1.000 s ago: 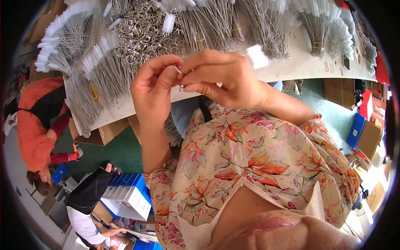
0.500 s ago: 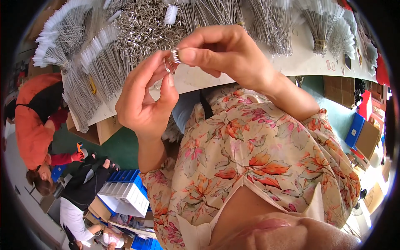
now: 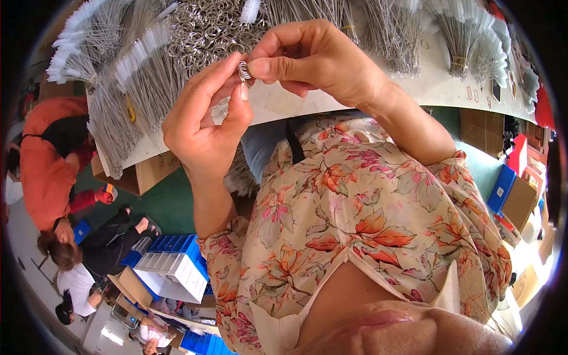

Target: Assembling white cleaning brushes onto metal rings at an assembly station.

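A small cluster of silvery metal rings (image 3: 243, 71) sits between the fingertips of both my hands, above the table's near edge. My left hand (image 3: 204, 121) pinches it from the left with thumb and forefinger. From the right, my right hand (image 3: 322, 65) closes its thumb and forefinger on the same rings. Fingertips hide part of the cluster, so I cannot tell how the rings are joined. Just beyond my left hand lies a heap of loose metal rings (image 3: 204, 38). A small white-bristled brush head (image 3: 249, 10) rests at the heap's far side.
Bundles of wire-handled brushes (image 3: 148, 77) with white bristles cover the table's left. More brush bundles (image 3: 458, 41) lie at the right on the white table (image 3: 408, 93). A cardboard box (image 3: 142, 174) stands below at left. Beyond it are people, one in orange (image 3: 44, 160), and blue-and-white crates (image 3: 171, 272).
Both hands have moved slightly up and away, drawing closer together. The rings, earlier in two groups with a gap, now meet at the fingertips. In the background, people have shifted.
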### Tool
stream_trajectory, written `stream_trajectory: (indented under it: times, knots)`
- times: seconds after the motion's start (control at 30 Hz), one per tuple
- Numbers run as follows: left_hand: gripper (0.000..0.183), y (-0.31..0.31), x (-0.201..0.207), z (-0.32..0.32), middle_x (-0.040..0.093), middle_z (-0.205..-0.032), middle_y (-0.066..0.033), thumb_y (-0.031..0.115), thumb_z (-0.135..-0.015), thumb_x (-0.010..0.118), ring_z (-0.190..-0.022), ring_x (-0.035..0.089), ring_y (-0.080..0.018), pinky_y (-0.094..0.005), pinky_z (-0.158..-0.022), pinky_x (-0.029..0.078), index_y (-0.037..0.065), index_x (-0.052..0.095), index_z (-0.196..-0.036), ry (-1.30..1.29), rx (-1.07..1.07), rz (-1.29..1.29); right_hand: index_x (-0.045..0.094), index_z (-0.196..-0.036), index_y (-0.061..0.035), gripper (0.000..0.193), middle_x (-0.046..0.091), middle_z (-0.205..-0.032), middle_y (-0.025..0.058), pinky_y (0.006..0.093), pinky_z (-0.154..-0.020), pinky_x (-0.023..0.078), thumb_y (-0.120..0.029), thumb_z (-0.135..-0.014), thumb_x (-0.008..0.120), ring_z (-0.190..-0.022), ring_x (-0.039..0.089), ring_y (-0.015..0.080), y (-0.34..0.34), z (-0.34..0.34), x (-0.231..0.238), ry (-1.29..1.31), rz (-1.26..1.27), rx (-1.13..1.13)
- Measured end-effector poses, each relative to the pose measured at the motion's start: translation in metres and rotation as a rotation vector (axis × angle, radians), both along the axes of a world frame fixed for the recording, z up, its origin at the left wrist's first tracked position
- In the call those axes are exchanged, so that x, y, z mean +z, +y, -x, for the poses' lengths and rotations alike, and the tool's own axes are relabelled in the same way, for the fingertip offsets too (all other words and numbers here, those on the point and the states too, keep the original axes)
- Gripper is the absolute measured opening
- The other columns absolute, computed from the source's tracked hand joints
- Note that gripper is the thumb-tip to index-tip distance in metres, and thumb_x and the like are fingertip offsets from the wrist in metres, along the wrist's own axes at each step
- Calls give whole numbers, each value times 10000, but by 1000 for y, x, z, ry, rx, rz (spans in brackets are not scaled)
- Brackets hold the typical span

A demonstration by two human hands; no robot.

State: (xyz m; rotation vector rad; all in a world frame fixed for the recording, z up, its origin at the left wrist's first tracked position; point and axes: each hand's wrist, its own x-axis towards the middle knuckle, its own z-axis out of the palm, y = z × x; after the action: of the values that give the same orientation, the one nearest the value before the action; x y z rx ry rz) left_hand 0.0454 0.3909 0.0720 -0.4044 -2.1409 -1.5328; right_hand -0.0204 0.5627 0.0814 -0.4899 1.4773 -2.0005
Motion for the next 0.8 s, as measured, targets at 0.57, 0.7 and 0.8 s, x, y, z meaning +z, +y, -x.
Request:
stream_trajectory:
  times: [0.57,0.7,0.8]
  knots:
    - [152,34,-59,43,634,-916,-172,-63,-845,506,-794,644,-226,-339,-727,554,-67,567,-984,89,239,-564,627,-804,-62,106,575,-708,78,333,-523,448,-160,-780,660,-575,575,232,22,-8,-43,1043,-753,-349]
    - [159,6,-73,20,625,-909,-155,-14,-875,480,-720,624,-199,-332,-688,550,-64,561,-1002,-24,347,-575,603,-767,-66,74,558,-712,61,357,-525,454,-136,-789,609,-621,602,254,63,-32,-71,1069,-1139,-122]
    - [162,-22,-78,-1,627,-889,-138,5,-884,481,-690,618,-186,-304,-670,534,-60,564,-1008,-292,339,-318,573,-773,-77,63,533,-740,50,348,-528,481,-83,-714,598,-641,605,223,74,-29,-86,1136,-1282,-3]
